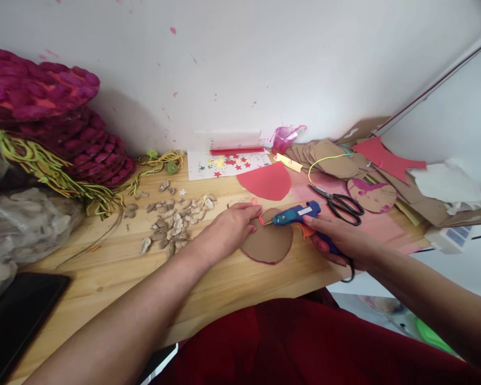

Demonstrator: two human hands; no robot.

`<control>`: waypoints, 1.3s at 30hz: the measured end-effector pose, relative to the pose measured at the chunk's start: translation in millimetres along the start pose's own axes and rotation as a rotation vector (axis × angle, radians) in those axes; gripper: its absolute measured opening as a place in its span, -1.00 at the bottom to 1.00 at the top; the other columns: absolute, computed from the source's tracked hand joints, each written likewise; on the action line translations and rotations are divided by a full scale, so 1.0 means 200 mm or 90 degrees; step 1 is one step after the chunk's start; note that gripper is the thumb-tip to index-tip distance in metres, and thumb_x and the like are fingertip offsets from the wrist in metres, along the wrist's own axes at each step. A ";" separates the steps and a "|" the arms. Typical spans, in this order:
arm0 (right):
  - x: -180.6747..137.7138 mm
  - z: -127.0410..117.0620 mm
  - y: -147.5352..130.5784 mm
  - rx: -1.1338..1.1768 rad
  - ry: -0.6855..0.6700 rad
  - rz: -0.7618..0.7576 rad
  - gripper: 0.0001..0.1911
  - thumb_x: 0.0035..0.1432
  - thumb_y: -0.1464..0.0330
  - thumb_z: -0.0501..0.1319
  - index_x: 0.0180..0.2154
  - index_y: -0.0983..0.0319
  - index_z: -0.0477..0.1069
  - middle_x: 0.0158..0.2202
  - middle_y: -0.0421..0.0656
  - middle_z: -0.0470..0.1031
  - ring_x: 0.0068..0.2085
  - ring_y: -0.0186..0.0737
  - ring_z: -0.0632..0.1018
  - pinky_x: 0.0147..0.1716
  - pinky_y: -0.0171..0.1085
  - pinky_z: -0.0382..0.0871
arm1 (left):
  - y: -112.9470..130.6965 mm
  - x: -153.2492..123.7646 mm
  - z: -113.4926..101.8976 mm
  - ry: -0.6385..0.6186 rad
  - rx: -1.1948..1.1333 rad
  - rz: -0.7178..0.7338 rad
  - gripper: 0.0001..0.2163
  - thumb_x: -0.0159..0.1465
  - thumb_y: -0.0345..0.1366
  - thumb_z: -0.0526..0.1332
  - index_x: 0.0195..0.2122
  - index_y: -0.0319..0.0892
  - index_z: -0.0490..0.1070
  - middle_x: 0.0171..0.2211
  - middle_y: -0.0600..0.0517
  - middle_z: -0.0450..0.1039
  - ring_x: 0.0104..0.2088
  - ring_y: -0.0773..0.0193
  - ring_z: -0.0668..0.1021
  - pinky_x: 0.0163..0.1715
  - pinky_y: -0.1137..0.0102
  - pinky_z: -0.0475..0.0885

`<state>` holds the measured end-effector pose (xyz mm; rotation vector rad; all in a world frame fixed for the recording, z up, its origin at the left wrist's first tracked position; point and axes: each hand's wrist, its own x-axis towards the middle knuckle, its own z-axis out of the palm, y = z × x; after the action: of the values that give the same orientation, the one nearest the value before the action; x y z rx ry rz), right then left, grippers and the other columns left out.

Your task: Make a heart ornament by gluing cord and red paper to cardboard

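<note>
My right hand (331, 235) is wrapped around a blue glue gun (291, 215) with an orange trigger. Its nozzle points left, at the upper part of a round cardboard disc (266, 243) with a purple edge. My left hand (234, 227) pinches a short orange-pink cord (260, 220) at the disc's upper left edge; the fingertips lie close to the nozzle. Whether the nozzle touches the cord or the disc I cannot tell. Just beyond the disc lies a piece of red paper (266, 182). Black-handled scissors (339, 206) rest to the right of the glue gun.
Peanut shells (176, 222) are scattered left of the disc. Star shapes (230, 162) lie on a white sheet at the back. Stacked cardboard discs (332, 159) and a purple-stained cup (284, 140) stand by the wall. A black tablet-like slab (24, 315) lies front left.
</note>
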<state>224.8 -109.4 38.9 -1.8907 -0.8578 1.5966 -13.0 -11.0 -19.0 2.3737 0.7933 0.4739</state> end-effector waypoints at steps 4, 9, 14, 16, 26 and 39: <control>0.03 0.03 -0.03 0.008 0.016 -0.015 -0.68 0.34 0.12 0.10 -0.39 0.20 0.27 -0.71 -0.34 0.26 -0.83 -0.50 0.14 -0.89 -0.51 -0.10 | -0.01 0.00 0.01 0.013 -0.001 0.014 -0.63 0.24 -0.49 0.18 0.06 -0.06 0.42 0.06 -0.04 0.50 0.12 0.15 0.51 0.16 0.23 0.40; 0.01 0.02 0.02 -0.001 0.005 0.048 -0.64 0.36 0.12 0.05 -0.43 0.20 0.23 -0.73 -0.33 0.25 -0.84 -0.49 0.14 -0.89 -0.50 -0.13 | -0.01 0.00 0.01 0.004 -0.002 -0.001 -0.61 0.26 -0.46 0.20 0.12 -0.11 0.39 0.12 -0.09 0.47 0.16 0.14 0.48 0.20 0.24 0.37; -0.05 -0.02 0.10 0.055 -0.030 0.029 -0.58 0.29 0.04 0.13 -0.46 0.20 0.22 -0.70 -0.33 0.29 -0.83 -0.51 0.15 -0.87 -0.50 -0.11 | 0.04 -0.01 -0.02 0.000 -0.013 -0.021 -0.60 0.25 -0.49 0.19 0.13 -0.17 0.42 0.14 -0.11 0.47 0.16 0.15 0.49 0.20 0.25 0.36; -0.07 -0.03 0.14 0.098 -0.046 0.006 -0.51 0.25 -0.03 0.15 -0.49 0.21 0.21 -0.70 -0.32 0.29 -0.82 -0.52 0.15 -0.86 -0.49 -0.11 | 0.05 -0.01 -0.05 0.022 -0.043 -0.011 -0.59 0.28 -0.49 0.15 0.16 -0.16 0.40 0.14 -0.08 0.48 0.14 0.19 0.51 0.18 0.28 0.38; -0.03 -0.09 0.28 0.216 -0.078 -0.063 -0.43 0.23 -0.09 0.12 -0.58 0.20 0.21 -0.74 -0.29 0.18 -0.75 -0.47 0.15 -0.76 -0.40 -0.11 | -0.05 0.00 -0.30 0.289 0.014 -0.220 -0.76 0.33 -0.17 0.19 -0.20 -0.19 0.57 -0.33 0.01 0.62 -0.39 0.30 0.58 -0.30 0.41 0.44; -0.01 -0.13 0.28 0.402 -0.192 -0.093 -0.52 0.22 0.02 0.22 -0.57 0.18 0.26 -0.72 -0.28 0.18 -0.73 -0.43 0.16 -0.77 -0.39 0.01 | 0.05 -0.34 -0.09 0.236 0.208 -0.227 -0.91 0.22 -0.32 0.33 -0.25 -0.15 0.52 -0.22 -0.03 0.54 -0.13 0.12 0.53 -0.07 0.24 0.40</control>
<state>258.0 -148.2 4.7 -1.1458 -0.5006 1.8123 -68.9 -53.1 -7.5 2.3829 1.5335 0.6841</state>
